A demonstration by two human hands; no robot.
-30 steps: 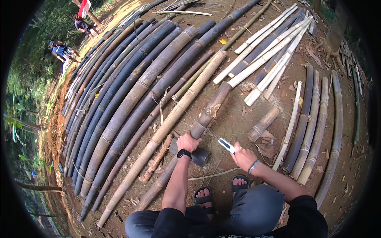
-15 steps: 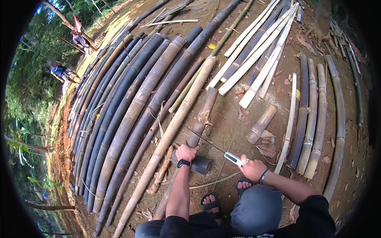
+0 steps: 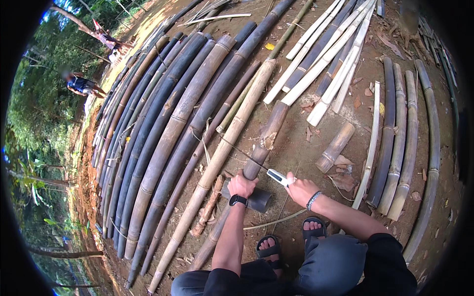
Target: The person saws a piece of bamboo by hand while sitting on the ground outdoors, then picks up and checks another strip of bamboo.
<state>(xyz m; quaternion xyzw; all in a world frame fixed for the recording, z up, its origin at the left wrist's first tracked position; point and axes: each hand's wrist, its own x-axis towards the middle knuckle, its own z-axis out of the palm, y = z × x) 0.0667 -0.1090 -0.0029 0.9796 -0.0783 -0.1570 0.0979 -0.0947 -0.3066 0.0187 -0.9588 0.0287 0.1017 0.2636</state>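
My left hand point(image 3: 242, 186) is wrapped round a brown bamboo pole point(image 3: 274, 121) that slants away from me. Under that pole, crosswise, lies a short dark bamboo piece point(image 3: 259, 201). A hand saw point(image 3: 277, 176) with a white handle is gripped in my right hand point(image 3: 302, 191), to the right of the pole. Its thin dark blade lies across the pole just beyond my left hand, with the tip pointing to the far left. How deep the blade sits in the bamboo I cannot tell.
Long dark bamboo poles point(image 3: 168, 108) lie side by side on the left. Pale split strips point(image 3: 326, 61) spread at the far middle. A short bamboo offcut point(image 3: 335, 147) and several cut lengths point(image 3: 398, 133) lie on the right. Two people are at the far left.
My right hand has pushed the saw forward and left, so its handle is closer to the pole. My left hand keeps its hold. The whole view has shifted slightly.
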